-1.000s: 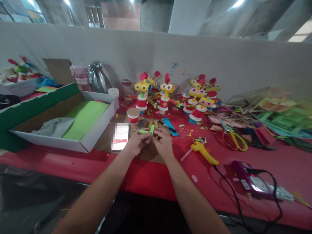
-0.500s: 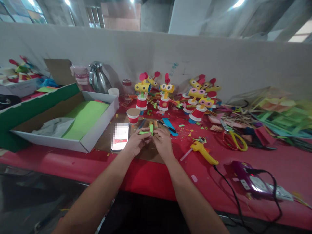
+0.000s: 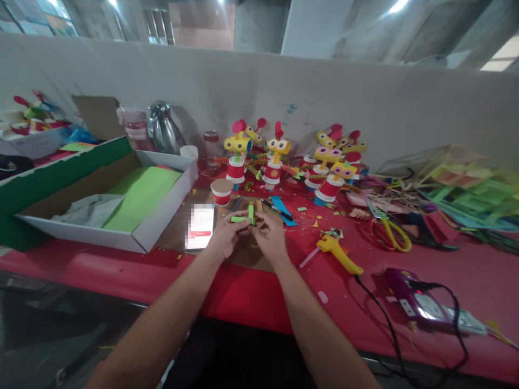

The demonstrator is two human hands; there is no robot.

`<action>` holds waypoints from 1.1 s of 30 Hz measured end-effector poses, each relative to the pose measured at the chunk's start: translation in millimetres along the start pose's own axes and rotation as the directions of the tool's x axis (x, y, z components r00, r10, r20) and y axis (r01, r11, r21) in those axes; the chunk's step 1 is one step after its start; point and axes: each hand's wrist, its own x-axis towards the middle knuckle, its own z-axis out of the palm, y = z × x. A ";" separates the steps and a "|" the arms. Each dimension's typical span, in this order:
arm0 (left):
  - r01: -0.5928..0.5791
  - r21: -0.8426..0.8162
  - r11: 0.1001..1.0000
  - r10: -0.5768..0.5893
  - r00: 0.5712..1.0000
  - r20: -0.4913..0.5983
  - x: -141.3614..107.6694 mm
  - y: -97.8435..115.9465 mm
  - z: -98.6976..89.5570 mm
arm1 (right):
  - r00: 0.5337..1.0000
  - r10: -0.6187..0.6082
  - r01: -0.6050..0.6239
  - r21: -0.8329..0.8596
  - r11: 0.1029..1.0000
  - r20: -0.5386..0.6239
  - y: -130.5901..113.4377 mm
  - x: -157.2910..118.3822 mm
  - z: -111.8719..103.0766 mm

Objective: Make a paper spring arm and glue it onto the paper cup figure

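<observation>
Between my two hands is a green paper strip point(image 3: 251, 212), folded so that one part stands up and another points left. My left hand point(image 3: 227, 233) pinches the part lying to the left. Close beside it, my right hand point(image 3: 270, 232) has its fingers closed on the strip near the fold. Some of the strip is hidden behind my fingertips. Both hands are over a brown board point(image 3: 247, 256). Just beyond them lie a dark pen point(image 3: 271, 206) and a blue paper strip point(image 3: 284, 210). A red and white paper cup point(image 3: 221, 193) stands behind my left hand.
A lit phone point(image 3: 200, 229) lies left of my hands, beside a white box point(image 3: 138, 240) holding green paper. Several paper-cup figures point(image 3: 271, 170) stand at the back. To the right are a yellow glue gun point(image 3: 340, 255), scissors point(image 3: 391, 232) and a purple corded device point(image 3: 421, 300).
My fingers have shifted slightly around the fold, and the green strip's upright part sits a little further left and higher. Both hands still hold it in nearly the same place.
</observation>
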 end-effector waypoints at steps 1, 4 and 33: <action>-0.009 0.000 1.000 0.009 1.000 -0.005 0.1 0.1 0.0 | 1.000 0.004 -0.005 0.033 0.999 0.016 -0.4 -0.2 -0.3; -0.038 0.013 0.999 0.039 0.999 -0.014 0.0 -0.1 -0.3 | 0.998 0.032 -0.039 0.152 0.988 0.051 0.8 0.2 -1.2; -0.264 0.421 0.868 0.280 0.960 0.024 -3.1 -7.6 -3.3 | 0.973 0.228 -0.230 0.266 0.936 0.041 -0.6 4.2 -1.9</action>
